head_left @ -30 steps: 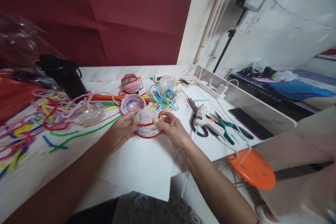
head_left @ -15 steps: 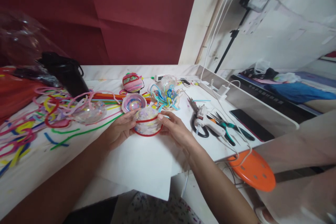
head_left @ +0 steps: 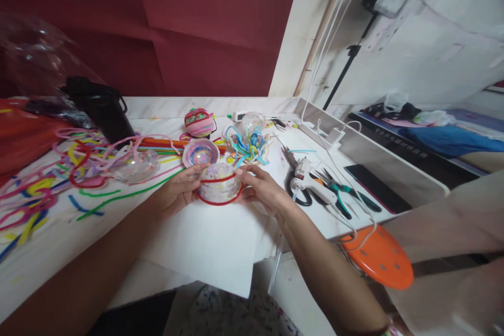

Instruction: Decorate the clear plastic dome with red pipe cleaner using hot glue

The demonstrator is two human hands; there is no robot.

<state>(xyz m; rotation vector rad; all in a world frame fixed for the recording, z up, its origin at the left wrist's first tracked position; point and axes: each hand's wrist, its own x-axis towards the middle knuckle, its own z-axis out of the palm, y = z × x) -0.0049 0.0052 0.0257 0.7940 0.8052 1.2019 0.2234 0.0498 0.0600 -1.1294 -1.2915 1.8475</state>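
A clear plastic dome [head_left: 220, 189] with pale, multicoloured contents is banded by two red pipe cleaners, one around its middle and one at its lower edge. My left hand [head_left: 181, 189] grips its left side, and my right hand [head_left: 260, 186] holds the right side with the thumb near the upper red band. The dome is just above a white paper sheet [head_left: 205, 247]; whether it touches the sheet I cannot tell. Right behind it lies a pink-rimmed bowl-shaped piece [head_left: 200, 153] with swirled colours inside. Farther back sits a pink and red round craft piece [head_left: 199, 122].
Tangled pipe cleaners [head_left: 35, 189] and a clear ball [head_left: 136, 165] lie at left by a black bottle [head_left: 98, 110]. On the right are a glue gun [head_left: 315, 186], pliers [head_left: 350, 191], a phone [head_left: 376, 188] and cables. An orange stool [head_left: 380, 257] stands below.
The dome has tipped slightly and moved a little left and down, with both hands still on it. The other things on the table stay in place.
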